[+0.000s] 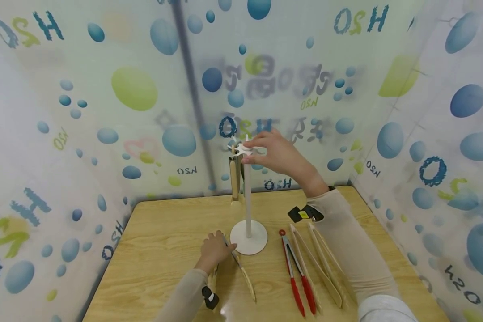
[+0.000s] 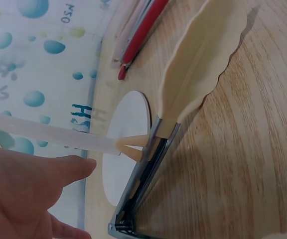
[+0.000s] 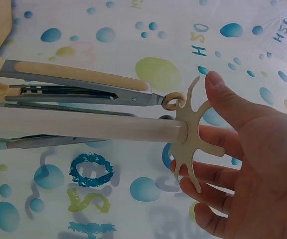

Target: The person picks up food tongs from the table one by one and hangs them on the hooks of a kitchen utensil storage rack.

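A white utensil stand [image 1: 248,197] with a round base stands upright on the table. My right hand [image 1: 279,152] holds its hooked top [image 3: 188,134], thumb on one side and fingers on the other. From the hooks hang tongs with a beige-padded metal handle [image 3: 83,74], their ring over one hook; more tongs [image 3: 49,142] hang behind the pole. Tongs with cream scalloped tips [image 2: 198,59] lie spread on the table beside the base. My left hand [image 1: 215,248] is over their hinge end in the head view; in the left wrist view its thumb and a finger extend without gripping them.
Right of the base lie red-tipped tongs [image 1: 298,277] and two pairs of long pale tongs [image 1: 324,273]. The wooden table [image 1: 165,232] is bounded at back and sides by curtains [image 1: 145,134] with bubble prints.
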Tool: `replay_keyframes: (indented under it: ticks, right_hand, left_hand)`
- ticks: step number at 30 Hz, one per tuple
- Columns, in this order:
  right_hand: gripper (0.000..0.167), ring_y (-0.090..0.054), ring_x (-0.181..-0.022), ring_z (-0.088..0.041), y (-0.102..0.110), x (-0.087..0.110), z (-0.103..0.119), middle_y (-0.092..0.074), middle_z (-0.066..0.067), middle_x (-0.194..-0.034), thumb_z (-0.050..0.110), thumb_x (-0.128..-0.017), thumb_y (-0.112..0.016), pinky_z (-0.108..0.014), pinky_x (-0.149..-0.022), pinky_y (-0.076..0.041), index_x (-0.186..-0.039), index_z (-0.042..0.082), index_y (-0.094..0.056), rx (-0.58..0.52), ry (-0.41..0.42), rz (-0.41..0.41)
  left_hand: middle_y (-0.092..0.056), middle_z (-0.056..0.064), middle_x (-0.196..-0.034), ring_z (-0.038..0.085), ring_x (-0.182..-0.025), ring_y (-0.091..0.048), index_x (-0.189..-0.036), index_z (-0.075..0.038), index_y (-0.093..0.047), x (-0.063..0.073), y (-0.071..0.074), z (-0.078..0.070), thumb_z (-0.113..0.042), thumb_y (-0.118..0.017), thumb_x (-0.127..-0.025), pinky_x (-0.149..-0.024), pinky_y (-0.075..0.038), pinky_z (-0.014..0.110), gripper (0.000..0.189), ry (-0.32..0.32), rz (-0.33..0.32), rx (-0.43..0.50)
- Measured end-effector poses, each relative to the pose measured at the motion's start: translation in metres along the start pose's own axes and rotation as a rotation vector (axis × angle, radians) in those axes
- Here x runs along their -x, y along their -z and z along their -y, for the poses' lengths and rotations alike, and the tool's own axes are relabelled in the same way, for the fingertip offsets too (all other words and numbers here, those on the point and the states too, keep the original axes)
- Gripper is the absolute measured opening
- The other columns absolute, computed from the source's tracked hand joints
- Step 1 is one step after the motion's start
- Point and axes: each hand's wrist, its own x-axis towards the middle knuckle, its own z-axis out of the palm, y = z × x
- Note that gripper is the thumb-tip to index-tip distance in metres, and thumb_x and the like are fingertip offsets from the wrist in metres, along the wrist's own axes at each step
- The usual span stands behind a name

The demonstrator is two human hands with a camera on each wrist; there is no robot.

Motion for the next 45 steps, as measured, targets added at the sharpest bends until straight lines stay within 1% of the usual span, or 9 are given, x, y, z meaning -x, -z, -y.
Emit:
replay_keyframes:
  ticks: [8, 14, 17, 24, 28, 33, 36, 40, 45]
  right_hand:
    - [0.057, -0.043, -0.132, -0.027, -0.004, 0.003, 0.001, -0.055, -0.001, -0.139, 0.054, -0.088, -0.068, -0.051, -0.103, -0.047, -0.139, 0.03, -0.059, 0.009, -0.024, -0.021]
    - [0.058, -0.044, -0.127, -0.027, -0.004, 0.003, 0.001, -0.055, -0.003, -0.138, 0.053, -0.088, -0.069, -0.049, -0.1, -0.046, -0.14, 0.028, -0.058, 0.013, -0.009, -0.012]
    - [0.06, -0.04, -0.13, -0.029, 0.002, 0.001, -0.002, -0.051, -0.006, -0.142, 0.052, -0.088, -0.069, -0.051, -0.103, -0.043, -0.142, 0.029, -0.055, 0.028, 0.017, 0.052]
    - [0.057, -0.02, -0.15, -0.037, 0.024, -0.009, -0.019, -0.029, -0.013, -0.16, 0.038, -0.098, -0.062, -0.061, -0.118, -0.026, -0.151, 0.027, -0.043, -0.007, 0.11, 0.308]
    - [0.056, -0.022, -0.151, -0.033, 0.03, -0.012, -0.027, -0.026, -0.011, -0.163, 0.033, -0.1, -0.059, -0.06, -0.118, -0.027, -0.152, 0.025, -0.041, -0.062, 0.151, 0.365]
    - [0.055, -0.029, -0.146, -0.032, 0.031, -0.014, -0.03, -0.032, -0.012, -0.158, 0.032, -0.099, -0.06, -0.059, -0.116, -0.031, -0.151, 0.025, -0.043, -0.075, 0.17, 0.351]
    - [0.054, -0.033, -0.142, -0.032, 0.031, -0.015, -0.029, -0.036, -0.012, -0.154, 0.032, -0.098, -0.062, -0.058, -0.113, -0.034, -0.15, 0.026, -0.045, -0.078, 0.174, 0.33]
    - [0.054, -0.037, -0.137, -0.029, 0.027, -0.015, -0.027, -0.039, -0.009, -0.15, 0.034, -0.097, -0.063, -0.055, -0.109, -0.039, -0.148, 0.03, -0.047, -0.098, 0.145, 0.309]
    - [0.054, -0.039, -0.133, -0.028, 0.022, -0.012, -0.026, -0.041, -0.008, -0.146, 0.035, -0.096, -0.065, -0.053, -0.108, -0.04, -0.147, 0.031, -0.048, -0.106, 0.118, 0.274]
  left_hand:
    - [-0.057, 0.026, -0.109, 0.041, -0.093, -0.06, -0.126, 0.008, -0.054, -0.005, -0.01, -0.002, -0.045, -0.074, -0.086, -0.076, -0.054, 0.051, 0.069, 0.028, -0.026, -0.057]
    - [-0.057, 0.025, -0.106, 0.039, -0.089, -0.061, -0.124, 0.007, -0.055, -0.007, -0.015, 0.0, -0.044, -0.076, -0.084, -0.072, -0.055, 0.049, 0.068, 0.034, -0.03, -0.057]
    - [-0.056, 0.025, -0.106, 0.039, -0.088, -0.061, -0.124, 0.007, -0.055, -0.008, -0.017, 0.001, -0.044, -0.076, -0.084, -0.071, -0.055, 0.049, 0.068, 0.035, -0.031, -0.05]
    - [-0.057, 0.024, -0.104, 0.037, -0.085, -0.061, -0.122, 0.006, -0.056, -0.011, -0.024, 0.004, -0.042, -0.078, -0.082, -0.068, -0.055, 0.046, 0.066, 0.027, -0.052, -0.078]
    - [-0.057, 0.023, -0.101, 0.035, -0.082, -0.061, -0.122, 0.006, -0.057, -0.01, -0.026, 0.002, -0.043, -0.077, -0.082, -0.066, -0.055, 0.043, 0.066, 0.025, -0.061, -0.114]
    - [-0.057, 0.021, -0.097, 0.031, -0.079, -0.06, -0.12, 0.006, -0.057, -0.01, -0.026, -0.004, -0.045, -0.077, -0.082, -0.067, -0.054, 0.041, 0.067, 0.021, -0.091, -0.169]
    - [-0.057, 0.02, -0.095, 0.029, -0.077, -0.059, -0.118, 0.007, -0.057, -0.01, -0.025, -0.008, -0.047, -0.078, -0.08, -0.067, -0.054, 0.04, 0.069, 0.037, -0.101, -0.201]
    - [-0.057, 0.019, -0.095, 0.027, -0.076, -0.058, -0.118, 0.006, -0.057, -0.011, -0.026, -0.011, -0.05, -0.079, -0.078, -0.068, -0.054, 0.038, 0.072, 0.061, -0.092, -0.22]
    - [-0.057, 0.019, -0.093, 0.026, -0.074, -0.058, -0.119, 0.006, -0.058, -0.009, -0.028, -0.014, -0.051, -0.079, -0.078, -0.066, -0.054, 0.038, 0.073, 0.066, -0.091, -0.236]
